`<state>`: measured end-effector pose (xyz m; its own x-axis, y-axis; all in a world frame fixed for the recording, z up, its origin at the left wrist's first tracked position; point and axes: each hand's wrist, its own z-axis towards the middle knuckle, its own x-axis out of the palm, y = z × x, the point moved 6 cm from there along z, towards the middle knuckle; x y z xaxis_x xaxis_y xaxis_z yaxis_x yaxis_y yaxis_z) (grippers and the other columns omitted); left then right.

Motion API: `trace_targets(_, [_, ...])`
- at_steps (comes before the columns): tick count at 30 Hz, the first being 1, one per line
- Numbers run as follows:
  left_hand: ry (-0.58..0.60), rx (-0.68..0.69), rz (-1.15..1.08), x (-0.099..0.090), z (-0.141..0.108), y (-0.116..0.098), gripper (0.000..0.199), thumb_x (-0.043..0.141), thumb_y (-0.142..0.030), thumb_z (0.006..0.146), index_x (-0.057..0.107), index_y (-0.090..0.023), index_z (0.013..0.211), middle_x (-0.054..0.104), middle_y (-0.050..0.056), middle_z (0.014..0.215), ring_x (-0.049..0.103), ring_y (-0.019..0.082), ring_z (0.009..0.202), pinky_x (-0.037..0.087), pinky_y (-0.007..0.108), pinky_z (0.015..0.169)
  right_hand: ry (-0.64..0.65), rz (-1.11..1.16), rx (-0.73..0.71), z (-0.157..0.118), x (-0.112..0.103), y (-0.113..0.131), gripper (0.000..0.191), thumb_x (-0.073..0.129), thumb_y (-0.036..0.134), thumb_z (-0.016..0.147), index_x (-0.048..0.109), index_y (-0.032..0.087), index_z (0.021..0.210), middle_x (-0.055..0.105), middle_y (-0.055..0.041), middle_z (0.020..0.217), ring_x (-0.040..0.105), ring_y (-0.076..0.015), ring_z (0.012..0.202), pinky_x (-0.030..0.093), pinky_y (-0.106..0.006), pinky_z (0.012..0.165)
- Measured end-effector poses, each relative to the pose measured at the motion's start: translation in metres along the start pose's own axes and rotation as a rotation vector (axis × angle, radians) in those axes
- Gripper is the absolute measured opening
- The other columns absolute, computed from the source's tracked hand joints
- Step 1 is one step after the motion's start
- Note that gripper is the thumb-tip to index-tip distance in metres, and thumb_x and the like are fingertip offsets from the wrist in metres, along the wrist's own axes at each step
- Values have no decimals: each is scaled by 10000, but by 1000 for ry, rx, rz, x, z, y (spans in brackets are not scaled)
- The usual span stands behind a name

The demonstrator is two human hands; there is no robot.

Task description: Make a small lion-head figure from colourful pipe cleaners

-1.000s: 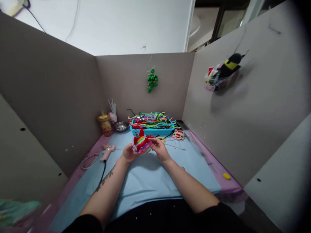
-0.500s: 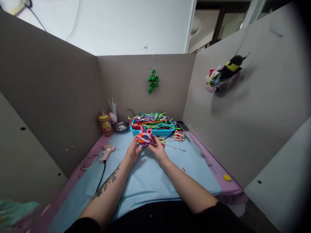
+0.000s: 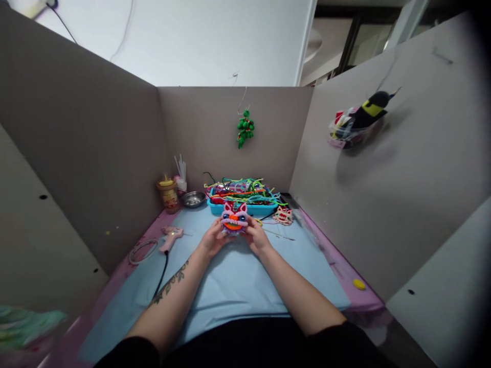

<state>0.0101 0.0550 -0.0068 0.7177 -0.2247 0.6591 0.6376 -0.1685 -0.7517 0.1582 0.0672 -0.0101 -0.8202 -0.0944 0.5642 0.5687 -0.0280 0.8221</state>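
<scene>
Between my two hands is a fuzzy lion-dance head (image 3: 234, 218), pink and purple with an orange nose and mouth, blue eyes and pointed ears. Its face is turned toward me. My left hand (image 3: 215, 237) grips its left side and my right hand (image 3: 256, 235) its right side, both with fingers wrapped around the edges. Some fingertips are hidden behind it. Just beyond stands a blue basket (image 3: 261, 209) heaped with coloured pipe cleaners (image 3: 245, 191). A second, cream-and-red lion face (image 3: 283, 215) lies to the right of the basket.
A pink glue gun (image 3: 171, 237) with a black cord lies on the left. Behind it are a yellow-lidded cup (image 3: 168, 196), a metal bowl (image 3: 193, 199) and white sticks (image 3: 180, 167). A yellow cap (image 3: 359, 284) sits at right. Grey partitions (image 3: 230, 158) enclose the table.
The lion head has been turned from an angled view to face me squarely. Both hands have shifted slightly right, still holding it. The whole view has moved a little.
</scene>
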Motion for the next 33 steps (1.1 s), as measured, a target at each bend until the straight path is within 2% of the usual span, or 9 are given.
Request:
trace_targets(2, [50,-19,-23,5,-2,1,365,664,-320,833,580,-252,1182,640,105,1213,675,270,950,571,438,753,-7,-95,-29,1,0,0,477,737,242,562,681,265,1035,687,-4,1098,633,-171,872,496,-236,648])
trace_targets(6, [-15,21,-32,2,-2,-2,370,643,-262,844,546,-289,1200,636,71,1224,686,255,940,587,422,732,-58,-282,-74,-1,-2,3,539,695,289,584,660,210,1116,664,-65,1166,617,-183,840,487,-261,646])
trace_targets(10, [-71,7,-65,-6,1,0,357,632,-237,845,548,-271,1190,645,74,1202,690,247,919,593,420,721,-213,-561,-298,-14,3,41,491,603,363,718,626,175,1171,632,-118,1178,609,-203,872,516,-334,751])
trace_targets(13, [-80,-25,-88,-8,4,4,368,636,-226,838,553,-252,1196,656,80,1182,689,236,930,593,400,739,-34,-1017,-590,-24,45,86,336,555,343,826,676,195,1101,648,-113,1113,598,-226,974,483,-361,883])
trace_targets(15, [-80,-26,-111,-8,5,7,379,638,-228,835,551,-243,1204,665,79,1163,685,230,951,588,397,777,110,-1330,-651,-20,75,104,268,558,296,847,711,198,1043,669,-109,1060,590,-239,1025,439,-364,949])
trace_targets(19, [-98,-19,-135,-12,8,9,389,641,-232,831,543,-241,1207,682,68,1116,688,221,939,583,410,807,283,-1778,-479,9,107,115,209,591,263,838,751,201,959,703,-103,1037,622,-241,991,450,-304,863])
trace_targets(22, [-126,-6,-133,-14,9,8,353,646,-225,827,560,-226,1169,692,62,1058,695,210,870,584,402,784,385,-1940,-385,26,118,110,174,600,242,821,761,204,874,733,-87,955,648,-223,910,444,-265,765])
trace_targets(28, [-174,-4,-157,-12,6,3,284,628,-236,854,580,-212,1132,674,90,1088,676,229,937,562,411,818,536,-1948,-287,42,133,100,163,612,204,775,750,166,853,737,-60,798,639,-180,724,411,-239,631])
trace_targets(33, [-246,-75,-201,-18,4,-2,348,553,-507,872,577,-230,1082,620,113,1080,641,297,1004,535,504,818,611,-1892,-222,67,151,121,152,644,204,760,750,149,854,729,-44,789,621,-138,703,412,-212,613])
